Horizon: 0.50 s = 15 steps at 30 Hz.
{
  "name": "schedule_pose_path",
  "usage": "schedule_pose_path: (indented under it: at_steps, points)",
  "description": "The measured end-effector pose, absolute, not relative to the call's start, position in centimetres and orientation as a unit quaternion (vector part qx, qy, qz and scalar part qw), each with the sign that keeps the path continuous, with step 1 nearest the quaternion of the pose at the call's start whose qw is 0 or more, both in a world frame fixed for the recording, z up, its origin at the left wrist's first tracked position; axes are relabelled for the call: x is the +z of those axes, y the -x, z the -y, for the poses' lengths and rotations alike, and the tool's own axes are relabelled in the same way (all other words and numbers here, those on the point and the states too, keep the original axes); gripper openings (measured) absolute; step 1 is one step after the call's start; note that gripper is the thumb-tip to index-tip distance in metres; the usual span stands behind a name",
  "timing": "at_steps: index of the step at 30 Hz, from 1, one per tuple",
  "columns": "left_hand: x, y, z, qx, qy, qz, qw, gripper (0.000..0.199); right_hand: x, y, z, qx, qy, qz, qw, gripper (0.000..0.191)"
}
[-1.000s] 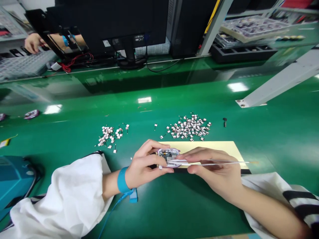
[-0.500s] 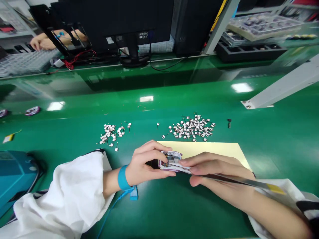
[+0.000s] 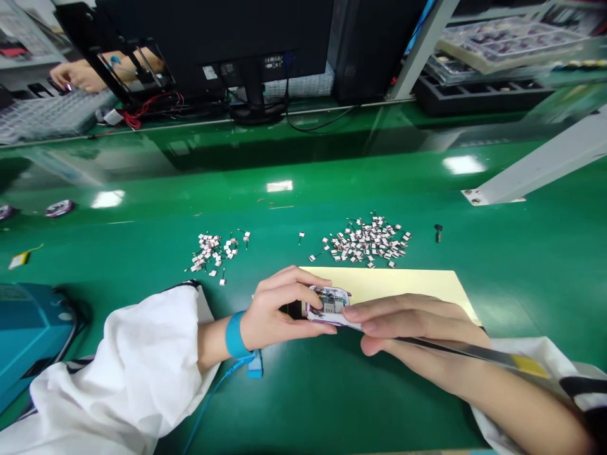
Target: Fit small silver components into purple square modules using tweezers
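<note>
Fingers [image 3: 293, 294] of the left hand [image 3: 270, 313]: clamped on a small case [image 3: 327, 316], thumb along its near edge. Case: open side up, white with purple edging, held above the desk [image 3: 294, 411]; circuit board [image 3: 334, 305] visible inside. Right hand [image 3: 422, 328]: fingers and thumb closed on metal tweezers [image 3: 474, 349], yellow mark toward the rear end; fingertips at the case's right side. Tweezer tips: cannot tell whether spread or together.

Left wrist: blue band [image 3: 236, 335] with clip [image 3: 255, 364] and cord [image 3: 208, 395]. Beneath and beyond the hands: pale yellow sheet [image 3: 408, 281].

Farther out, on green desktop: smaller pile [image 3: 208, 251] of little white parts with dark leads, at left; larger pile [image 3: 368, 241] of the same, at right; single part [image 3: 301, 235] between them; small black piece [image 3: 439, 232], right of the larger pile.

Far left: blue box [image 3: 33, 335]; purple-edged case [image 3: 59, 208]. Behind: monitor [image 3: 213, 38], back turned; stacked trays [image 3: 512, 47]; another person's hands [image 3: 85, 77].
</note>
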<state>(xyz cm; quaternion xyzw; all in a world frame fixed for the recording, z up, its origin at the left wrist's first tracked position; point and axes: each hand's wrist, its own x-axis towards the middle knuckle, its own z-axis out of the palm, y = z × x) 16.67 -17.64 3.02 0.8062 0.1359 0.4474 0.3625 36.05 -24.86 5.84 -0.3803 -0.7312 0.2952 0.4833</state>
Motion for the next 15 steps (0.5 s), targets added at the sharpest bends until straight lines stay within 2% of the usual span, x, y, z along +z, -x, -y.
schedule_pose_path:
  at_steps: [8,15]
  points:
    - [2.81,-16.70,17.76,0.446,-0.802,-0.144,0.371,0.036,6.13,-35.86,24.37,0.265,0.351,0.755,0.486,0.026]
    - [2.75,-16.53,17.76,0.447,-0.800,-0.139,0.376,0.038,6.23,-35.71,24.66,0.284,0.365,0.741,0.486,0.021]
